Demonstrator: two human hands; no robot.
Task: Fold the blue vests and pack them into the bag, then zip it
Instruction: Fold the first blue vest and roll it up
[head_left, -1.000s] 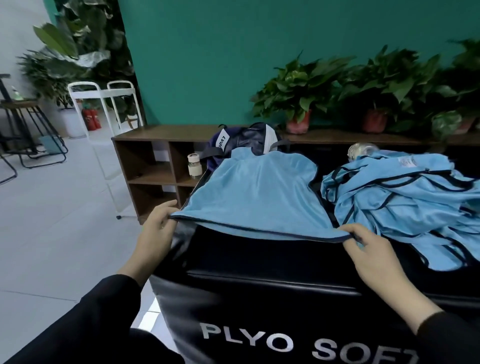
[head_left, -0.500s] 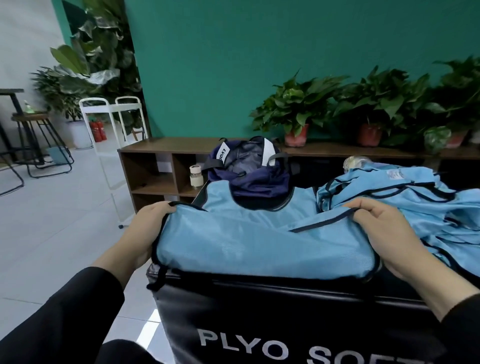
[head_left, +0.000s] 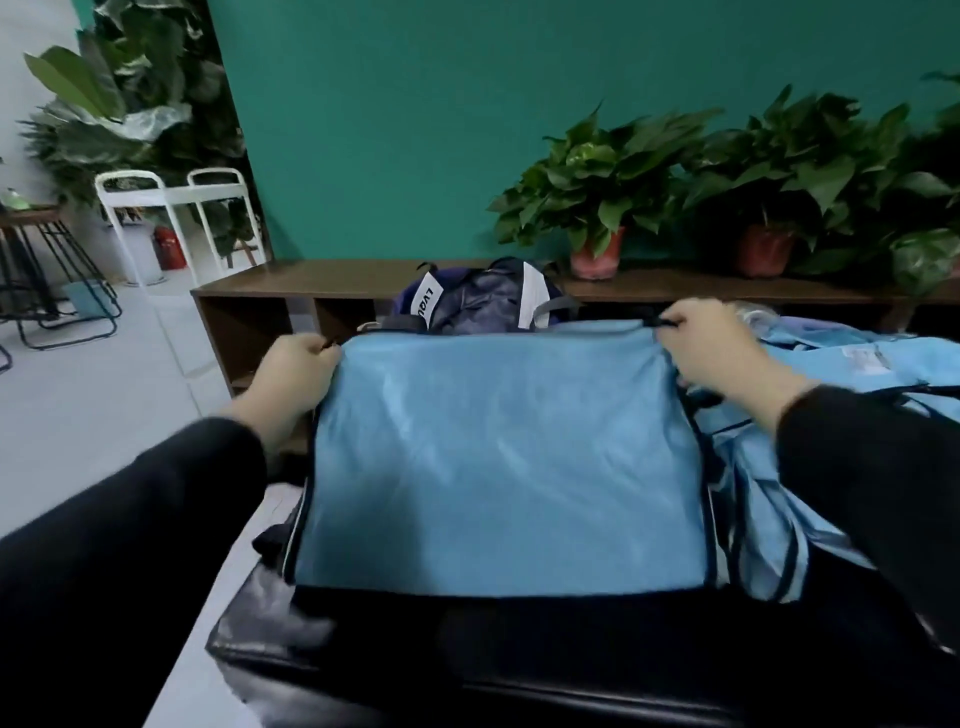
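Note:
A light blue vest (head_left: 498, 462) with dark trim lies folded in half on the black padded box (head_left: 467, 649) in front of me. My left hand (head_left: 293, 371) pinches its far left corner. My right hand (head_left: 719, 345) pinches its far right corner. Both hands hold the doubled edge at the far side of the box. The navy bag (head_left: 483, 306) stands open just behind the vest, partly hidden by it. A heap of more blue vests (head_left: 841, 374) lies to the right, under my right forearm.
A low wooden shelf (head_left: 322, 283) runs along the green wall with potted plants (head_left: 597, 208) on top. White metal racks (head_left: 171, 213) and a stool (head_left: 36, 270) stand on the pale floor at the left.
Both hands carried the vest's near hem forward and away from me, folding it over onto the far edge. The vest now lies doubled, covering the neck opening and part of the bag.

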